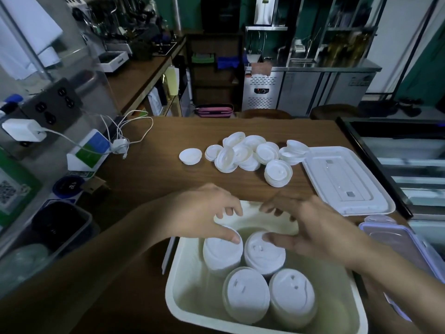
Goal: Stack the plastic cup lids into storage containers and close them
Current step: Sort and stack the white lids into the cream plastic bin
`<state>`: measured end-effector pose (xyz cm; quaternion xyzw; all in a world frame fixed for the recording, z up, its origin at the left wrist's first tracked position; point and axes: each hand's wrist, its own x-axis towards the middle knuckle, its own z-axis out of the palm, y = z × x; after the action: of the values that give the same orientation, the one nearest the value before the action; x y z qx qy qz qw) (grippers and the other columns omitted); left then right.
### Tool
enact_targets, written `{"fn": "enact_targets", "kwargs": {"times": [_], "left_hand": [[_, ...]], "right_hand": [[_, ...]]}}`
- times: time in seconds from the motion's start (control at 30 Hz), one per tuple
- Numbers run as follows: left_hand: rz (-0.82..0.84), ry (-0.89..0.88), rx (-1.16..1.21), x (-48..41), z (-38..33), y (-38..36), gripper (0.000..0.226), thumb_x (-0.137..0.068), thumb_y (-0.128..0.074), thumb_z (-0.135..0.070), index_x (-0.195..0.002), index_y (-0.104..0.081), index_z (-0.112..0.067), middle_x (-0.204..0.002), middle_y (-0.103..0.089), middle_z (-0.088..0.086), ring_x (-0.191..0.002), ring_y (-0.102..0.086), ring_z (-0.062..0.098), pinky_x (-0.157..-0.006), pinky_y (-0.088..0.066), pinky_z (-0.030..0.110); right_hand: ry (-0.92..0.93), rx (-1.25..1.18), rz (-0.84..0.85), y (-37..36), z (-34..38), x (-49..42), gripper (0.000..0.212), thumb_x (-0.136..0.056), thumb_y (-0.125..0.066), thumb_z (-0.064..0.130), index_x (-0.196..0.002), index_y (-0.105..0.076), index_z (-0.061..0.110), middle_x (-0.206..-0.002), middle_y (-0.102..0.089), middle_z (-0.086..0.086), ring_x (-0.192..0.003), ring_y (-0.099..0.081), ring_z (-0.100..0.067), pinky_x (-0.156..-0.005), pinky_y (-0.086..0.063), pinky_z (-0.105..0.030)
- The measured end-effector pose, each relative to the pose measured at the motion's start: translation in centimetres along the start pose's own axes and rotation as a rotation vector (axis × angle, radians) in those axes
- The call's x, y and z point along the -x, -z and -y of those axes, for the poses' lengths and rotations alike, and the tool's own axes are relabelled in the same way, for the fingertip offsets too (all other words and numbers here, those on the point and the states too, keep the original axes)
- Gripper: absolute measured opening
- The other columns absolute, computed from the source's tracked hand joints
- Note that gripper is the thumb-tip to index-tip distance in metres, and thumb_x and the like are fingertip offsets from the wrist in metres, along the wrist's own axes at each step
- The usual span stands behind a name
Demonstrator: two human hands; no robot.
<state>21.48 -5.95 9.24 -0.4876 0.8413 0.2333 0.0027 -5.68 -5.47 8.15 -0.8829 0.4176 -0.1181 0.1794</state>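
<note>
The left hand (204,213) and right hand (313,230), each grip released with fingers spread, hover over the storage container's (178,276) far end, thumbs touching its far lid stacks (221,255), while the loose lids (248,153) lie ahead on the bench (168,184), slightly nearer the right hand.

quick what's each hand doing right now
left hand: open, thumb resting on the back-left lid stack
right hand: open, thumb tip touching the back-right lid stack
</note>
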Motion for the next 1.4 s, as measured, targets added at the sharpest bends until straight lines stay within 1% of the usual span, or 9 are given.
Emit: {"fn": "enact_targets", "kwargs": {"times": [0.1, 0.2, 0.37, 0.57, 0.67, 0.93, 1.13, 1.27, 1.4], "left_hand": [[-0.080, -0.050, 0.132, -1.4, 0.1, 2.0, 0.042, -0.084, -0.082, -0.055, -0.119, -0.073, -0.036, -0.106, -0.070, -0.018, -0.094, -0.067, -0.002, -0.081, -0.053, 0.017], [-0.159, -0.051, 0.281, -3.8, 0.4, 3.5, 0.026, -0.088, -0.082, -0.043, -0.111, -0.077, -0.033, -0.096, -0.076, -0.015, -0.083, -0.071, 0.002, -0.071, -0.053, 0.014], [-0.158, -0.034, 0.279, -8.7, 2.2, 3.4, 0.020, -0.091, -0.080, -0.039, -0.110, -0.076, -0.034, -0.094, -0.075, -0.016, -0.082, -0.070, 0.001, -0.070, -0.049, 0.010], [-0.095, 0.008, 0.289, -16.0, 5.1, 0.0, 0.049, -0.088, -0.083, -0.039, -0.133, -0.067, -0.030, -0.113, -0.071, -0.015, -0.097, -0.070, -0.002, -0.091, -0.058, 0.024], [-0.056, 0.046, 0.319, -19.2, 6.2, -2.0, 0.065, -0.084, -0.086, -0.044, -0.142, -0.062, -0.027, -0.123, -0.068, -0.014, -0.106, -0.068, -0.001, -0.099, -0.058, 0.033], [-0.044, 0.033, 0.354, -23.1, 7.0, -5.1, 0.082, -0.080, -0.089, -0.041, -0.150, -0.050, -0.025, -0.134, -0.060, -0.005, -0.110, -0.065, 0.006, -0.097, -0.058, 0.033], [-0.081, -0.003, 0.381, -23.6, 7.2, -5.5, 0.086, -0.079, -0.090, -0.039, -0.153, -0.044, -0.037, -0.129, -0.055, -0.020, -0.105, -0.066, 0.003, -0.092, -0.058, 0.031], [-0.111, -0.027, 0.357, -23.7, 7.4, -5.7, 0.091, -0.073, -0.093, -0.043, -0.150, -0.045, -0.040, -0.127, -0.056, -0.017, -0.102, -0.062, 0.002, -0.085, -0.049, 0.020], [-0.170, -0.090, 0.358, -23.8, 7.0, -6.0, 0.090, -0.066, -0.096, -0.044, -0.143, -0.052, -0.037, -0.134, -0.058, -0.024, -0.121, -0.053, -0.003, -0.103, -0.044, 0.024]], "right_hand": [[0.013, -0.106, -0.111, 1.7, -0.6, -1.3, 0.036, -0.084, -0.081, 0.047, -0.114, -0.067, 0.033, -0.104, -0.065, 0.022, -0.099, -0.062, 0.000, -0.074, -0.045, -0.012], [-0.027, -0.165, -0.170, 2.7, -2.2, -3.1, 0.032, -0.083, -0.085, 0.035, -0.109, -0.068, 0.027, -0.100, -0.065, 0.019, -0.092, -0.060, 0.000, -0.066, -0.046, -0.014], [-0.152, -0.158, -0.190, 2.1, -7.3, -5.9, 0.041, -0.080, -0.085, 0.038, -0.115, -0.065, 0.033, -0.103, -0.065, 0.018, -0.091, -0.061, 0.002, -0.072, -0.044, -0.015], [-0.316, -0.136, -0.211, -0.7, -13.1, -8.5, 0.075, -0.074, -0.090, 0.038, -0.139, -0.054, 0.030, -0.128, -0.059, 0.009, -0.114, -0.058, -0.011, -0.095, -0.049, -0.032], [-0.324, -0.140, -0.194, -2.0, -15.2, -9.5, 0.086, -0.074, -0.090, 0.042, -0.147, -0.045, 0.030, -0.140, -0.053, 0.006, -0.125, -0.051, -0.014, -0.099, -0.042, -0.030], [-0.355, -0.185, -0.174, -4.2, -17.8, -11.1, 0.103, -0.066, -0.083, 0.059, -0.153, -0.031, 0.041, -0.149, -0.045, 0.012, -0.138, -0.043, -0.016, -0.108, -0.047, -0.047], [-0.358, -0.199, -0.193, -4.4, -18.1, -11.6, 0.082, -0.070, -0.081, 0.069, -0.138, -0.046, 0.040, -0.133, -0.056, 0.016, -0.124, -0.052, -0.009, -0.101, -0.050, -0.040], [-0.357, -0.309, -0.200, -4.0, -17.4, -11.2, 0.068, -0.072, -0.090, 0.050, -0.130, -0.057, 0.039, -0.117, -0.063, 0.025, -0.109, -0.060, 0.004, -0.095, -0.053, -0.028], [-0.379, -0.445, -0.163, -3.4, -17.0, -10.4, 0.064, -0.075, -0.090, 0.041, -0.131, -0.059, 0.041, -0.116, -0.070, 0.021, -0.108, -0.067, 0.002, -0.097, -0.056, -0.033]]}}
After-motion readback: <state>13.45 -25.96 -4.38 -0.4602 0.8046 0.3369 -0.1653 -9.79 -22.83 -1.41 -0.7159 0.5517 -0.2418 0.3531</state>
